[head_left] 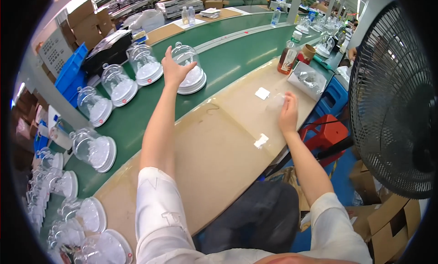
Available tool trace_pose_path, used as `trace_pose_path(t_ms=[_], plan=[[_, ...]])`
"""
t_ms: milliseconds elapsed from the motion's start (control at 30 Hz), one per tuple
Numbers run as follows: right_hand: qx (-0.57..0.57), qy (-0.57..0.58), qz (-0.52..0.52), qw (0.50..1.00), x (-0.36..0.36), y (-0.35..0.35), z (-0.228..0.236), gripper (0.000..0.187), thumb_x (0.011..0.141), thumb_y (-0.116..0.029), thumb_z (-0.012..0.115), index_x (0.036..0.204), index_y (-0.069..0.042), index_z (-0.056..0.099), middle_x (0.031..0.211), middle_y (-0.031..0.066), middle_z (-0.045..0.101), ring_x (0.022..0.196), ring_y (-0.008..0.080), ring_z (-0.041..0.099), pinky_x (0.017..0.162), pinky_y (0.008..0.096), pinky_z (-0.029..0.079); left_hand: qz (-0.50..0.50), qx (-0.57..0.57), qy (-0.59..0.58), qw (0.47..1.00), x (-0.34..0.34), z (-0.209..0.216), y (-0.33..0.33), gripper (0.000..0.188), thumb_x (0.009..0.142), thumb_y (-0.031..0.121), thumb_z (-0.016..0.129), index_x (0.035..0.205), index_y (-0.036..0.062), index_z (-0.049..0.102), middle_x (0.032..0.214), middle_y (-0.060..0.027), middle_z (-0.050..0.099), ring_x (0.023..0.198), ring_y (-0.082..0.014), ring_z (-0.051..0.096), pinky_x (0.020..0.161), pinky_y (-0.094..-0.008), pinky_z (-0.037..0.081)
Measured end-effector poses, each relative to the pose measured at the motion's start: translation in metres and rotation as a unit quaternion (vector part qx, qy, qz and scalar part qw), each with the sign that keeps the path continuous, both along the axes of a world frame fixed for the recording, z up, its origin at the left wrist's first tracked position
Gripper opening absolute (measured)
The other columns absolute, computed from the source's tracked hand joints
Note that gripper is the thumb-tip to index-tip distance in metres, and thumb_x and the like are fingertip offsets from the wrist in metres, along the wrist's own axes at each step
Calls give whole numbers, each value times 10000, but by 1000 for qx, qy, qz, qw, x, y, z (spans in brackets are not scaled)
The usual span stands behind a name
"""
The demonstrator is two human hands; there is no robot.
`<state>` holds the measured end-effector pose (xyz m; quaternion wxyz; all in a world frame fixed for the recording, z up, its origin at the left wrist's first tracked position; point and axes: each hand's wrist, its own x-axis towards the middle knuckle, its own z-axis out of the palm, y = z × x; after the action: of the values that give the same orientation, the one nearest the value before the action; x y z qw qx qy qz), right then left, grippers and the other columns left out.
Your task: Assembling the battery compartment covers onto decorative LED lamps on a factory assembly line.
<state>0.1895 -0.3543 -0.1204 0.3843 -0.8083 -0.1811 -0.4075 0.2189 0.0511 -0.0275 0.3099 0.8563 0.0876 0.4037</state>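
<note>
My left hand (177, 73) reaches across to the green belt with its fingers and thumb spread. It is right in front of a clear dome (183, 52) with a round knob, which stands upright on a white round base (194, 87). Whether the fingers touch the dome I cannot tell. My right hand (289, 113) is over the brown board at the right, its fingers curled together. A blurred, see-through piece (275, 102) shows at its fingertips; its kind is unclear. Near that hand a small white square (262, 93) lies on the board.
More domes on white bases, such as this dome (119, 85), line the green belt (223, 58) to the left. A bottle of reddish drink (288, 54) and a box with clear wrapping (308, 79) stand at the board's far right. A black fan (394, 99) and red stool (323, 135) are at right.
</note>
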Motion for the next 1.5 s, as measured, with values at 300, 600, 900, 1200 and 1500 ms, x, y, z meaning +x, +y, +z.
trace_pose_path(t_ms=[300, 600, 900, 1200, 1500], plan=[[330, 184, 258, 889, -126, 55, 24, 210, 1030, -156, 434, 1109, 9, 536, 939, 94, 614, 704, 146, 645, 540, 238, 508, -306, -616, -39, 725, -272, 44, 12, 908, 807, 406, 752, 1475, 67, 238, 1491, -240, 286, 1328, -404, 382, 1063, -514, 387], [375, 307, 458, 745, -311, 64, 145, 197, 996, -148, 526, 1131, -8, 557, 815, 68, 622, 554, 71, 564, 418, 172, 367, -486, -769, -180, 373, -468, 37, -100, 608, 939, 463, 533, 1410, 94, 428, 1432, -148, 450, 1291, -334, 455, 1054, -532, 395], [301, 251, 527, 754, -372, 30, 222, 392, 865, 112, 590, 1244, 37, 519, 1000, 88, 643, 669, 64, 548, 536, 188, 423, -434, -734, -206, 481, -487, 5, -147, 599, 969, 504, 428, 1417, 105, 431, 1432, -146, 456, 1273, -323, 484, 1043, -513, 418], [83, 97, 545, 829, -343, 11, 249, 191, 921, 58, 551, 1112, 55, 548, 1055, 102, 626, 936, 94, 588, 822, 219, 453, -505, -804, -45, 311, -487, 43, -184, 792, 926, 647, 411, 1457, 64, 344, 1458, -171, 408, 1298, -342, 459, 1055, -508, 411], [100, 45, 490, 865, -352, -3, 249, 239, 835, 47, 676, 1070, 7, 662, 875, 36, 674, 729, 51, 597, 649, 178, 478, -388, -834, -58, 388, -489, 44, -193, 865, 873, 689, 480, 1440, 48, 362, 1436, -161, 435, 1284, -335, 471, 1043, -507, 424]])
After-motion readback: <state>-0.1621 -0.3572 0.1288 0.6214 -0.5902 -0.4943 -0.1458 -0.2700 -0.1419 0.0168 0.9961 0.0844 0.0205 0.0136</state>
